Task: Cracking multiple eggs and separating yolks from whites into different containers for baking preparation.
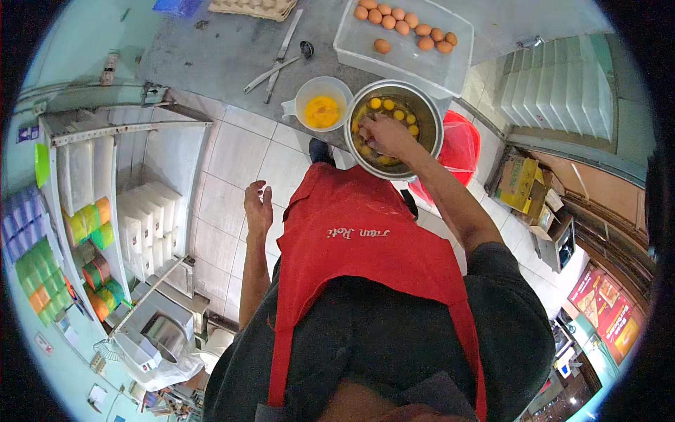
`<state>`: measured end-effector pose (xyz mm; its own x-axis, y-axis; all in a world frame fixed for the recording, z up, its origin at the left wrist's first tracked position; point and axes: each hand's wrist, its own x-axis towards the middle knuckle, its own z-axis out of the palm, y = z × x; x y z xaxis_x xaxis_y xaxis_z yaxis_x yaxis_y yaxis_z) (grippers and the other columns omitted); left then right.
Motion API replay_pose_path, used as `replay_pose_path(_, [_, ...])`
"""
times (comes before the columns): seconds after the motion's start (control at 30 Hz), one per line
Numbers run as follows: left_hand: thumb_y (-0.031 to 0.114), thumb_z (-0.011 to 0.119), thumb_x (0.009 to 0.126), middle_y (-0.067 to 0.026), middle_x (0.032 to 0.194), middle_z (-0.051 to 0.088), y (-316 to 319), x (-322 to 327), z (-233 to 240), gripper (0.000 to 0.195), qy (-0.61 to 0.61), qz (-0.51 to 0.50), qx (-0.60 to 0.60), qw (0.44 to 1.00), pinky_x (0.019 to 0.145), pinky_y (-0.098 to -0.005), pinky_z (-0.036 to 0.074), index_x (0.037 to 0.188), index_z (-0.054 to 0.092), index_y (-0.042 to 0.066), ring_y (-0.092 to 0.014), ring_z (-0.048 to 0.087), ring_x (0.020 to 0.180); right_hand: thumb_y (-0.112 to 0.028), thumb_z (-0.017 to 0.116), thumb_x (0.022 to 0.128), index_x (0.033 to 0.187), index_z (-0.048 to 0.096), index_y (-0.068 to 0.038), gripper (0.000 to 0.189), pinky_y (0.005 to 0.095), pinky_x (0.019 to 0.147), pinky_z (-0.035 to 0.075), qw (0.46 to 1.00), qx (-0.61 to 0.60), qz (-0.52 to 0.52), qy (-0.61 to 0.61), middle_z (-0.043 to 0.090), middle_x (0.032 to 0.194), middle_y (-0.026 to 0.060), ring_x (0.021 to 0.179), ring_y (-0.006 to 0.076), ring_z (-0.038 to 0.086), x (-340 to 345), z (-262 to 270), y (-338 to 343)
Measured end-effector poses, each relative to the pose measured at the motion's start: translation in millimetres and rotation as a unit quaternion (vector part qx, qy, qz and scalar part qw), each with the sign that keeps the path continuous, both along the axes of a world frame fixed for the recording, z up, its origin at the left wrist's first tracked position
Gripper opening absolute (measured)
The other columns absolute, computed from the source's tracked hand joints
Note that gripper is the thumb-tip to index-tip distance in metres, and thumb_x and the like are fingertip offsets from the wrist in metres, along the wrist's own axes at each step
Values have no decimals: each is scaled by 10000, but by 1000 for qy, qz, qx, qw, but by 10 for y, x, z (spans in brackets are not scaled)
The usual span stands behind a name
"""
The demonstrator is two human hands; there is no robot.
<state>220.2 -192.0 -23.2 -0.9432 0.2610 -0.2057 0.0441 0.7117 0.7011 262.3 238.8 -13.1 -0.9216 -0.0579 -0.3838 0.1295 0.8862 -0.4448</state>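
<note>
My right hand reaches down into a round stainless steel pot with its fingers bent. Inside the pot several whole egg yolks lie in clear egg white. My fingertips are partly hidden, and whether they hold anything does not show. My left hand hangs over the floor beside my red apron, fingers apart and holding nothing. Left of the pot stands a translucent plastic jug containing broken yellow yolk. Behind the pot, a clear plastic tub holds several brown eggs.
A ladle lies across a long flat metal strip on the grey worktop. An egg tray is at the far edge. A red plastic-lined bin stands below the pot's right side. Shelving flanks the left.
</note>
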Motion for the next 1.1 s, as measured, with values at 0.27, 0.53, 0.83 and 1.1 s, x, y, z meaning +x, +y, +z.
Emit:
replay_pose_path(0.27, [156,631,1028,-215,1183,686,-64,20,-51,262,13,-12,12,1000,896,-435,530,1207,649,-34,-347,648,1052,-134,797,780,1362,613,-158,611,535,901,578,998,15,59,23,700,1118,185,1085,411,706,-62,-152,-41])
replay_pose_path(0.53, [157,624,1031,-216,1188,685,-31,-1,-54,271,-3,-10,11,1000,905,-441,528,1221,640,-36,-351,647,1068,-90,759,792,1376,617,-160,605,542,939,572,996,-21,82,14,714,1143,191,1107,406,699,-10,-18,-92])
replay_pose_path(0.83, [153,616,1034,-218,1181,679,37,-53,-63,261,-5,-19,11,1000,905,-451,528,1220,632,-30,-360,644,1050,-140,825,745,1255,644,-75,545,468,918,582,990,-134,42,-20,753,1056,189,1030,377,733,211,121,37])
replay_pose_path(1.1, [198,608,1044,-223,1169,678,103,-147,-62,292,3,-33,19,999,895,-454,529,1219,634,-34,-362,641,1036,-146,856,737,1272,641,-71,582,405,948,578,907,-356,-200,106,715,1194,140,1043,267,716,-120,786,-22])
